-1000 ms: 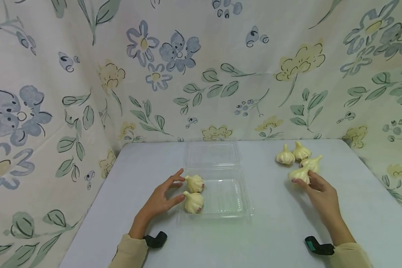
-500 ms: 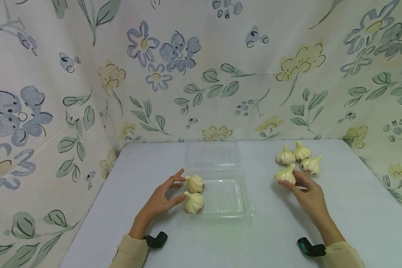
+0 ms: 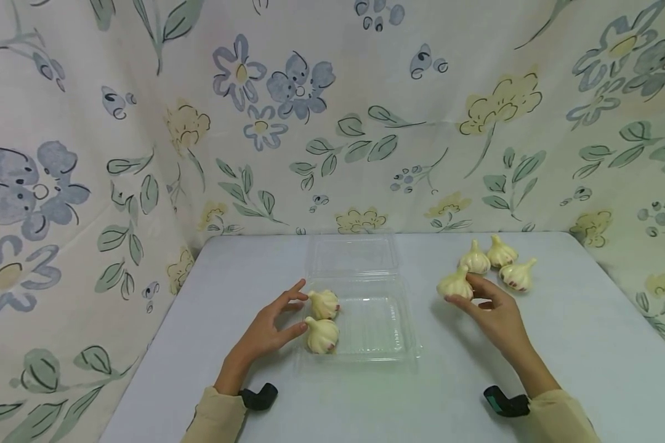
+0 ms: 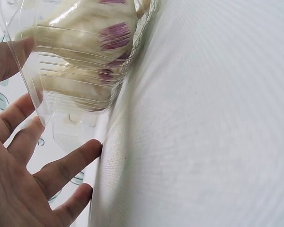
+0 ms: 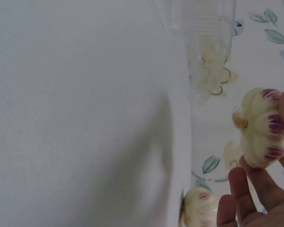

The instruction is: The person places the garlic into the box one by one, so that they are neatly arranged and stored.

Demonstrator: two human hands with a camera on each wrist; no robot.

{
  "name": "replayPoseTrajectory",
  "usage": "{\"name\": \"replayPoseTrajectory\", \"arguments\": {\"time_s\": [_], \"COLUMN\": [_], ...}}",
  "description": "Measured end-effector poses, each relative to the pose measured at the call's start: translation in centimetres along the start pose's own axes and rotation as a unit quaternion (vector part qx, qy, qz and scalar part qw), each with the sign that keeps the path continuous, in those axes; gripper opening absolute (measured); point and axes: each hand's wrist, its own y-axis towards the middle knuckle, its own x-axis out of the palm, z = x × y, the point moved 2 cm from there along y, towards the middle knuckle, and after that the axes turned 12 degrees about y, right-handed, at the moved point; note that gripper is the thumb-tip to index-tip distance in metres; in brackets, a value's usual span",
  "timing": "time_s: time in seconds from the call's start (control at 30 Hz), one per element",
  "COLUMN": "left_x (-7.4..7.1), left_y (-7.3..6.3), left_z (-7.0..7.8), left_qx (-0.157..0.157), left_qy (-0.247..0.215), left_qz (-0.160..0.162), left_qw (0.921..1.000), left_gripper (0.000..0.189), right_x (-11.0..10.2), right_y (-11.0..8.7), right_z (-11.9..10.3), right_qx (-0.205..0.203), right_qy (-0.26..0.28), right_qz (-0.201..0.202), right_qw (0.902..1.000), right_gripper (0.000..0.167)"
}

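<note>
My right hand (image 3: 495,314) pinches a garlic bulb (image 3: 454,285) between thumb and fingers, held above the table to the right of the clear plastic container. In the right wrist view the same bulb (image 5: 262,127) shows purple streaks and a root tuft. At the left edge of the open container (image 3: 370,323), my left hand (image 3: 268,326) spreads its fingers and touches the rim. Two garlic bulbs lie along the container's left side, one at the back (image 3: 324,304) and one in front (image 3: 322,336). From the left wrist, the fingers (image 4: 68,165) look straight and loosely spread.
Three more garlic bulbs (image 3: 516,275) sit together at the back right of the white table (image 3: 244,264). The container's clear lid (image 3: 351,253) lies folded back behind it. A floral curtain (image 3: 332,172) hangs behind the table. A black wrist device (image 3: 506,402) is on each arm.
My right hand has carried the garlic bulb leftward, away from the other bulbs and nearer the container. The left hand stays at the container's left edge.
</note>
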Motion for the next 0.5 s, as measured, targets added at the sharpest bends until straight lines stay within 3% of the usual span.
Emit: {"name": "replayPoseTrajectory", "arguments": {"time_s": [0.3,0.5], "left_x": [-0.1,-0.1], "left_y": [0.0,0.1], "left_z": [0.1,0.0], "left_qx": [-0.011,0.001], "left_qy": [0.006,0.002], "left_qz": [-0.001,0.001], "left_qw": [0.9999,1.0000], "left_gripper": [0.074,0.067], "right_x": [1.4,2.5], "right_y": [0.6,0.9], "right_z": [-1.5,-2.3], "right_qx": [-0.010,-0.016], "right_qy": [0.008,0.019], "right_qz": [-0.013,-0.026], "right_qw": [0.9998,0.9994], "right_gripper": [0.056,0.054]}}
